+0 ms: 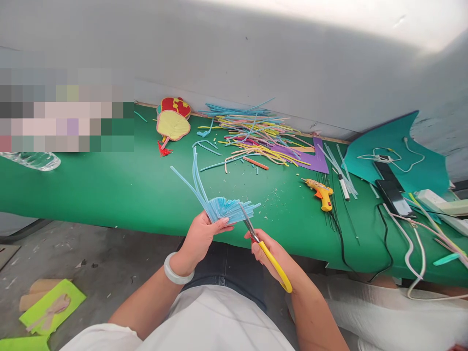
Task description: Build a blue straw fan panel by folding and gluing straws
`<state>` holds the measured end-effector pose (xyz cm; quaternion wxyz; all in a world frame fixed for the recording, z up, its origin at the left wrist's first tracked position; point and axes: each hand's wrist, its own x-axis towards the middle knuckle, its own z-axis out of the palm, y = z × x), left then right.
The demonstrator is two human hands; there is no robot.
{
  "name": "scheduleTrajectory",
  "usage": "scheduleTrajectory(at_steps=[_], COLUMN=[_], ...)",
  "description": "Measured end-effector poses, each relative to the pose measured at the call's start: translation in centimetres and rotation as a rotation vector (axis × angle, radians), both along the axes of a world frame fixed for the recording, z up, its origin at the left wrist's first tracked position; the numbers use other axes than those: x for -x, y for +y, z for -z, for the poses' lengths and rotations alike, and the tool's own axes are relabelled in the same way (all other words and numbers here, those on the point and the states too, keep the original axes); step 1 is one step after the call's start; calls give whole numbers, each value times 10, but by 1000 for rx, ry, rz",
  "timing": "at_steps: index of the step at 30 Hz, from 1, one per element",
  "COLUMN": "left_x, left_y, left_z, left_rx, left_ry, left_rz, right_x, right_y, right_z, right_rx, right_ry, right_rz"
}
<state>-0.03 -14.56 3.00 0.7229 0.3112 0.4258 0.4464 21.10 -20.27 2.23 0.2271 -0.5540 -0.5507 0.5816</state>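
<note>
The fan of blue strips (228, 209) at centre looks like thin, smooth, faintly glossy plastic. The scissors (266, 252) just below it have shiny bare metal blades and glossy yellow plastic handles. The table (109, 190) has a matt green cover, soft like felt. The bracelet (176, 274) at lower centre is pale and polished. The floor (91, 253) at lower left is rough grey concrete.

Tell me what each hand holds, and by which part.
Left hand: blue strip fan, by its lower edge. Right hand: yellow scissors, by the handles.
</note>
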Motion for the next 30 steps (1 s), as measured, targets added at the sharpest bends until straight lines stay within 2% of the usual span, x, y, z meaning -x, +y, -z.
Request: scheduleTrajectory(at_steps=[16,22,26,30], left_x=[0,1,1,1], left_y=[1,1,1,1], left_z=[1,3,1,-1], left_rx=[-6,-25,-14,-8], left_ry=[14,18,19,15], left_rz=[-15,-35,-41,-38], right_x=[-4,-15,-29,-52], right_y=[-3,-5,-1,7], right_z=[3,2,-1,7], right_rx=[9,-15,-62,-165], right_ry=[19,-17,-140,-457], right_rz=[20,41,170,447])
